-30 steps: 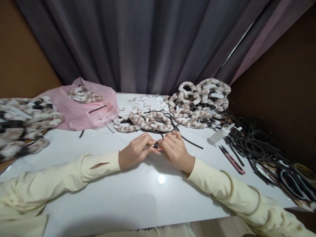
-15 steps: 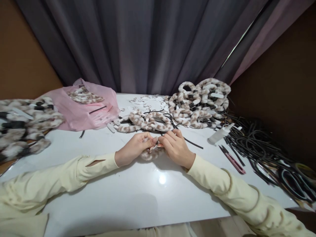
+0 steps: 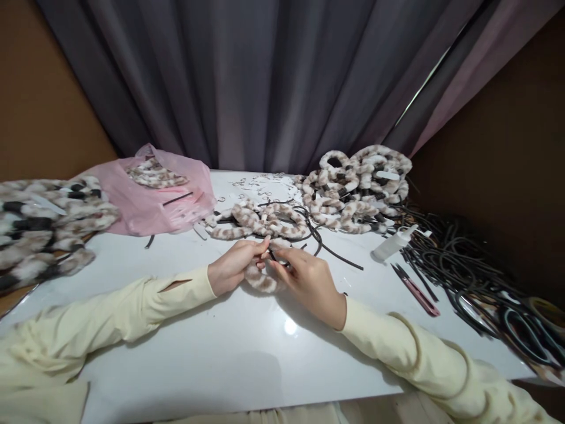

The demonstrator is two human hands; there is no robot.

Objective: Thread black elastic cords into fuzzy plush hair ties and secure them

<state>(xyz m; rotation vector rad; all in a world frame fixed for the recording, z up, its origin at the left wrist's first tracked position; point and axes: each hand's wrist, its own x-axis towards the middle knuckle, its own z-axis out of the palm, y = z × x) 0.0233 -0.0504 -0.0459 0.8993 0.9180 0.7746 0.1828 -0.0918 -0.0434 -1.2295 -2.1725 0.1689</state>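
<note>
Over the middle of the white table, my left hand (image 3: 236, 265) pinches a fluffy white-and-brown ring (image 3: 263, 281) between thumb and fingers. My right hand (image 3: 309, 281) comes in from the other side, its fingertips closed on a short dark cord (image 3: 274, 257) at the ring's upper part. The fingers cover most of that spot, so how the cord meets the ring is hidden. Just behind my hands lie more fluffy rings (image 3: 249, 219) and loose black cords (image 3: 338, 257).
A pink plastic bag (image 3: 154, 213) with furry pieces lies back left, beside a heap of fluffy rings (image 3: 53, 221). Another heap (image 3: 379, 171) stands back right. Right of my hands are a white squeeze bottle (image 3: 392, 244), pink thread snips (image 3: 417, 291), tangled black cords (image 3: 459, 256) and scissors (image 3: 525, 335).
My right hand has turned over and shifted slightly down, its back now facing up. A dark cord now shows between the fingertips, and more of the fluffy ring is visible.
</note>
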